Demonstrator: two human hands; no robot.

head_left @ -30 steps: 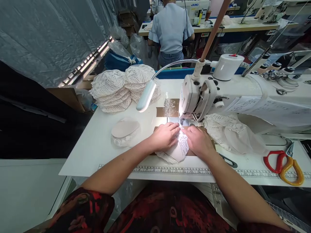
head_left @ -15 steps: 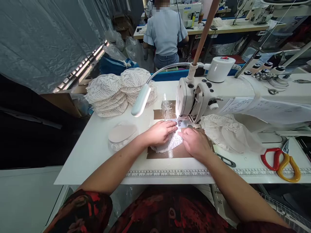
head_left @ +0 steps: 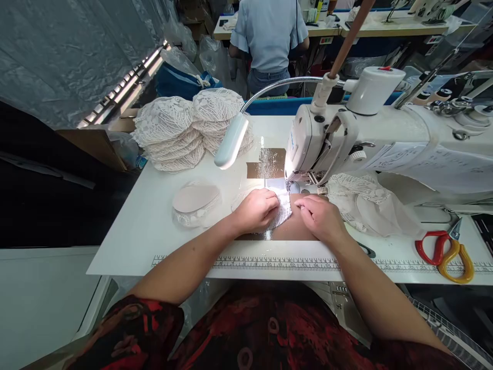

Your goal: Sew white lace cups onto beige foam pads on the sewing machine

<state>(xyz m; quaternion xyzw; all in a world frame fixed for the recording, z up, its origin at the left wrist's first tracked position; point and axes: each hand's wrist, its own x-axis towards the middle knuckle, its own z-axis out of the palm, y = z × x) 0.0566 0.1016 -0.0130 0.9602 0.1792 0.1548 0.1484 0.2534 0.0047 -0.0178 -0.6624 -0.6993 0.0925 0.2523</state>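
Note:
A white lace piece (head_left: 284,207) lies under the head of the white sewing machine (head_left: 308,141), its upper edge close to the needle area. My left hand (head_left: 257,208) rests on the lace's left side, with curled fingers gripping it. To the right of the lace, my right hand (head_left: 319,215) is closed, thumb and fingertips pressed together above the brown tape (head_left: 296,228). Whatever those fingertips hold, if anything, is too small to make out. A gap separates the right hand from the lace.
Stacked lace cups (head_left: 165,131) stand at the back left, near a lamp head (head_left: 231,141). An oval beige pad (head_left: 195,199) lies left of my hands. Gathered lace fabric (head_left: 362,203) and red-and-yellow scissors (head_left: 444,252) are at right. A co-worker (head_left: 269,36) sits beyond.
My left hand has gone from lying flat to curled on the lace. My right hand has come off the lace, slightly rightward, and its fingers have closed. The camera view has tilted down.

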